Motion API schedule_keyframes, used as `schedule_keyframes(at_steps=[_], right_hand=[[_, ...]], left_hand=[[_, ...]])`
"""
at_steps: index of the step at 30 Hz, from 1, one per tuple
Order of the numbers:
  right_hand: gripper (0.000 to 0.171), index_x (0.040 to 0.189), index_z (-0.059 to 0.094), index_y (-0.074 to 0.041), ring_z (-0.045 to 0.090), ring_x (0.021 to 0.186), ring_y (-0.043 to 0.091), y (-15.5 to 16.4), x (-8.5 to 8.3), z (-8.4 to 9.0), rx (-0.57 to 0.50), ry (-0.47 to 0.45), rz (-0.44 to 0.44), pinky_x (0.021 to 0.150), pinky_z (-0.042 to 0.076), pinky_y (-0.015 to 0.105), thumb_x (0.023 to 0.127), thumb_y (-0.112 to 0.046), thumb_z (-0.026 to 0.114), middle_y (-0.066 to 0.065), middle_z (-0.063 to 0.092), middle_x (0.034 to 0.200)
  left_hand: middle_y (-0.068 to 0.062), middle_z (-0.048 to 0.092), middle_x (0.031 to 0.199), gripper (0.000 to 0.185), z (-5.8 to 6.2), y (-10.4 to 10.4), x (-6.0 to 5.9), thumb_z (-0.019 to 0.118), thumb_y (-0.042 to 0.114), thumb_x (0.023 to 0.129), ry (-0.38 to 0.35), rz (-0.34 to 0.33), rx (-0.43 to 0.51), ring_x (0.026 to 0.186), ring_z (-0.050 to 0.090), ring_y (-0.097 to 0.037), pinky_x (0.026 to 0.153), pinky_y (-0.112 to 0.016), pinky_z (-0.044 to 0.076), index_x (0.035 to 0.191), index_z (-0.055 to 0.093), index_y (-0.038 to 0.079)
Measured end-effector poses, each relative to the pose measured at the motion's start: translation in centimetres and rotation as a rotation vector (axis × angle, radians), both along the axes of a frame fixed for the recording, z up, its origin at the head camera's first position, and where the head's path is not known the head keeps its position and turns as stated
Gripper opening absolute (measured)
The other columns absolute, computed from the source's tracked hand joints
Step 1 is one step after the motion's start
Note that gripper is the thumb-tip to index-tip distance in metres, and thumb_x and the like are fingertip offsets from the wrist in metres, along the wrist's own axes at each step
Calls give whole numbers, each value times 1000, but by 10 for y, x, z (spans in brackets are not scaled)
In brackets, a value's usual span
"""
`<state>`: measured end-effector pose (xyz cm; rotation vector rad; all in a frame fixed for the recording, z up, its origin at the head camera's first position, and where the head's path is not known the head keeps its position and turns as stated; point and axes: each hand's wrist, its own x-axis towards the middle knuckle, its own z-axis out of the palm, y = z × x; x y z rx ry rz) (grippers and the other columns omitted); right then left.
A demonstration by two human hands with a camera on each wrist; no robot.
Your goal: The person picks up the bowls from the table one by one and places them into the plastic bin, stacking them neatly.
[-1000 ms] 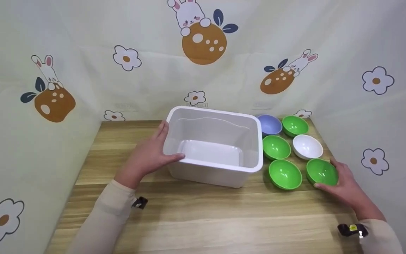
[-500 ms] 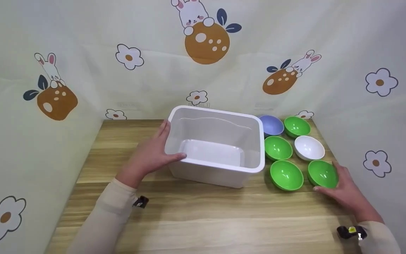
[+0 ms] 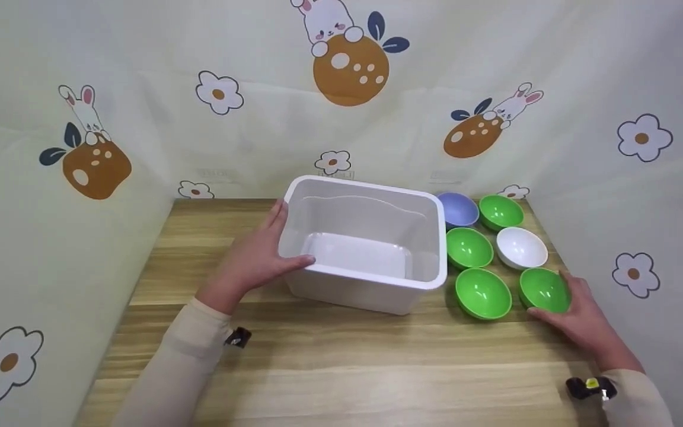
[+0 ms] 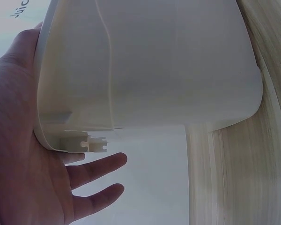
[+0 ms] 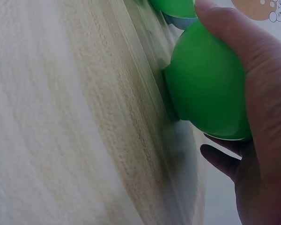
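Observation:
A white plastic bin (image 3: pixel 371 299) stands on the wooden table with its hollow side up. My left hand (image 3: pixel 252 255) rests at its left front corner, thumb on the front rim and fingers along the left side. The left wrist view shows those fingers spread and fairly straight beside the bin wall (image 4: pixel 164 70). At the far right, my right hand (image 3: pixel 581 311) surrounds the right side of a green bowl (image 3: pixel 544 289). In the right wrist view its thumb lies by the rim, and a gap shows between some fingers and the bowl (image 5: pixel 206 84), which sits on the table.
Right of the bin are more green bowls (image 3: pixel 482 293), a white bowl (image 3: pixel 521 248) and a blue-purple bowl (image 3: pixel 459 209), all upright in two columns. A patterned curtain (image 3: pixel 246 136) encloses the back and sides. Bare wooden table (image 3: pixel 365 367) lies in front.
The camera view has shifted slightly. Both hands, the bin and the bowls keep nearly the same places; the right thumb stays by the near rim of the green bowl.

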<state>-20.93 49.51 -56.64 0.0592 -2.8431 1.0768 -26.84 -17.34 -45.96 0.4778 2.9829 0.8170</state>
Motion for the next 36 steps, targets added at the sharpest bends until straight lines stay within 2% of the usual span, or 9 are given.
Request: schedule_keyframes(at_steps=[4,8,10,12,17,19,27,36], right_hand=[[118,168,22,13,44,133,54,-3,-1,5,15,23,-22,109,38,73,90,-36,95,39,38,150],[113,168,27,10,46,132,50,-7,-2,12,3,36,-68,105,42,54,91,-37,94,35,40,149],[112,169,27,9,46,132,48,-11,-4,17,-14,44,-90,103,41,49,91,-36,94,35,40,150],[112,170,26,7,45,134,49,-16,-6,23,-40,43,-109,106,42,52,91,-36,94,35,40,152],[116,172,19,7,41,141,55,-30,-13,38,-106,24,-150,115,37,77,94,-38,91,38,34,157],[117,172,17,8,38,144,57,-35,-16,43,-124,20,-158,117,35,80,94,-39,91,40,32,159],[117,172,14,8,36,148,56,-59,-28,64,-159,7,-120,120,33,77,96,-38,89,40,30,162],[112,175,15,2,36,150,53,-92,-37,91,-216,4,-63,120,34,74,99,-36,86,33,29,170]], left_hand=[[-10,7,186,138,1,0,1,67,92,84,14,-14,-1,154,43,-51,110,-72,51,178,12,6],[-11,7,186,137,0,0,2,68,90,85,20,-16,-1,154,43,-52,110,-73,50,177,12,6],[-11,7,186,136,0,-1,1,69,88,86,17,-13,3,153,44,-52,110,-74,49,178,12,6],[-11,8,186,135,0,-1,0,70,87,87,14,-11,10,153,44,-52,110,-74,49,178,12,6],[-11,8,186,136,1,-1,0,68,89,86,5,-12,21,156,41,-50,114,-72,47,178,11,7],[-11,8,186,137,1,-1,0,67,90,86,4,-13,22,157,39,-49,115,-72,46,178,11,6],[-11,8,186,138,-1,-1,-1,68,91,85,15,-9,14,158,39,-49,116,-71,46,178,12,6],[-8,8,186,137,0,0,1,66,93,84,4,5,10,152,46,-52,111,-71,49,178,11,10]])
